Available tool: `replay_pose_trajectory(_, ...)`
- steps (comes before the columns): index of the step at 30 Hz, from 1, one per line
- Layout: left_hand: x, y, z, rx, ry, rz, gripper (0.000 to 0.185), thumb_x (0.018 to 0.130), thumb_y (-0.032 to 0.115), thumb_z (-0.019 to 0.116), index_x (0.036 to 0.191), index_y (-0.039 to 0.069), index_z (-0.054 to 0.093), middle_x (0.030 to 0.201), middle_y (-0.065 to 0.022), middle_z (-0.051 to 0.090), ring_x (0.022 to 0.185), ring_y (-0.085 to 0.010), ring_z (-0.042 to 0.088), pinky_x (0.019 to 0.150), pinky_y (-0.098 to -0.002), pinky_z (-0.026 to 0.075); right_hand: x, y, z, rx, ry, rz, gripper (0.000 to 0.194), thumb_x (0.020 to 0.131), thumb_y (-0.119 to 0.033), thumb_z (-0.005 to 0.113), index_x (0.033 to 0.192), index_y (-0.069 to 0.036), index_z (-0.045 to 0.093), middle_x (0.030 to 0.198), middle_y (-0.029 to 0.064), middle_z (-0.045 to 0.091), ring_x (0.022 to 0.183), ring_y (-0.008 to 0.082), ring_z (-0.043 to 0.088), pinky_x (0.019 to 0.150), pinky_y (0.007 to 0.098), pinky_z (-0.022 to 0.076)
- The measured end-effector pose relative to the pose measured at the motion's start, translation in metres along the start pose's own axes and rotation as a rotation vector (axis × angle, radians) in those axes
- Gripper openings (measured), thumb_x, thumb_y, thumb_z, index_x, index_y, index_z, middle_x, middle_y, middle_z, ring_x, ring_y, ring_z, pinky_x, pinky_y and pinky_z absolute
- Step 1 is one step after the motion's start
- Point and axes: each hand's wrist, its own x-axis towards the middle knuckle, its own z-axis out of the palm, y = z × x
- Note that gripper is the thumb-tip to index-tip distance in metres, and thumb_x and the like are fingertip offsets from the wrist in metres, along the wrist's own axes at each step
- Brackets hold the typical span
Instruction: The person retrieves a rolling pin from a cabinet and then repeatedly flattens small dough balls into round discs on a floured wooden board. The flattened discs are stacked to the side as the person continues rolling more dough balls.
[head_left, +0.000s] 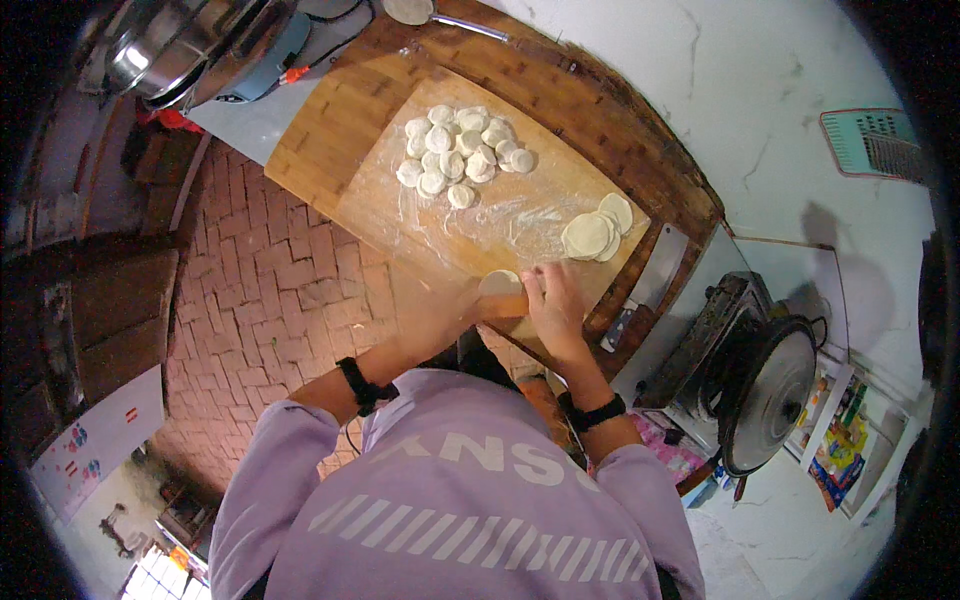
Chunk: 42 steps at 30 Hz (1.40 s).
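Observation:
Near the front edge of a floured wooden board (525, 199), a small round of dough (500, 282) lies flat. A short wooden rolling pin (504, 305) crosses its near side. My left hand (442, 311), blurred, is at the pin's left end; whether its fingers close round the pin I cannot tell. My right hand (555, 300) rests at the dough's right edge and the pin's right end, fingers bent; its grip is unclear. Several small floured dough discs (450, 161) are clustered at the board's far side. Thin rolled dough wrappers (589, 235) overlap at the right.
A cleaver (660, 262) lies right of the board. Farther right stands a gas stove (709, 337) beside a wok with a glass lid (772, 397). A metal-handled strainer (469, 27) lies at the back, and a steel pot (172, 52) stands far left.

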Motion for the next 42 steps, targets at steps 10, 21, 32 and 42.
replay_pose_trajectory(10,0.022,0.019,-0.004,0.432,0.211,0.074,0.082,0.096,0.061,0.052,0.158,0.011,0.033,0.165,-0.0194,0.026,0.153,-0.0419,0.019,0.122,-0.0583,0.018,-0.005,0.004,-0.014,-0.315,0.044,-0.307,0.065,0.096,-0.039,0.058,0.153,-0.011,0.043,0.161,0.0156,0.034,0.152,0.0357,0.026,0.124,0.0576,0.0115)
replay_pose_trajectory(21,0.031,0.01,-0.008,0.43,0.306,-0.028,0.08,0.098,0.057,0.052,0.16,0.012,0.029,0.167,-0.018,0.02,0.153,-0.0419,0.017,0.122,-0.0573,0.016,-0.001,-0.003,-0.022,-0.294,0.012,-0.343,0.063,0.098,-0.038,0.058,0.151,-0.008,0.044,0.16,0.0189,0.035,0.151,0.0367,0.028,0.123,0.0564,0.0129)
replay_pose_trajectory(32,0.056,-0.006,-0.021,0.515,0.273,0.047,0.08,0.095,0.06,0.054,0.158,0.015,0.034,0.165,-0.0133,0.028,0.153,-0.0396,0.022,0.122,-0.0584,0.017,0.002,0.012,-0.005,-0.24,0.221,-0.346,0.058,0.101,-0.037,0.053,0.15,-0.006,0.046,0.155,0.0197,0.042,0.148,0.0393,0.032,0.122,0.0564,0.0185)
replay_pose_trajectory(42,0.009,-0.018,0.002,0.28,0.154,0.273,0.056,0.081,0.022,0.074,0.133,0.008,0.057,0.142,-0.0155,0.053,0.128,-0.0378,0.051,0.108,-0.0508,0.041,-0.001,-0.001,0.022,0.076,0.112,-0.228,0.038,0.088,-0.021,0.07,0.121,-0.004,0.059,0.115,0.0182,0.063,0.108,0.0401,0.059,0.092,0.0483,0.0483)
